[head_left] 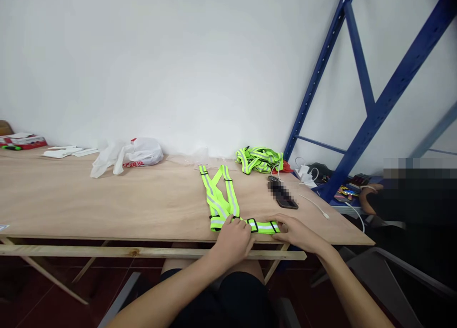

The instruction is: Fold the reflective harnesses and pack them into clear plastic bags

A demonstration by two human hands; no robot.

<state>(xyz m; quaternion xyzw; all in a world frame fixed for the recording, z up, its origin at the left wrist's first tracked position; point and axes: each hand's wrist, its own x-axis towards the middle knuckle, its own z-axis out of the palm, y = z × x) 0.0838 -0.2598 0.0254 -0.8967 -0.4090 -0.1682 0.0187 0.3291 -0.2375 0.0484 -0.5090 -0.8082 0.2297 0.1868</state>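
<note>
A neon-yellow reflective vest made of straps (218, 199) lies on the wooden table, its two shoulder straps crossing and pointing away from me. Along the table's front edge runs its waist strap, with black buckles on it. My left hand (233, 237) is closed over the waist strap, left of a black buckle. At the strap's right end, my right hand (294, 232) pinches it between thumb and fingers beside another black slider. Parts of the strap are hidden under my fingers.
Behind lies a heap of similar reflective straps (260, 159). A phone (283, 194) and white cable (316, 205) lie to the right. White plastic bags (143, 152) are at the back left. A blue metal rack (371, 109) rises at the right, near another person (414, 213).
</note>
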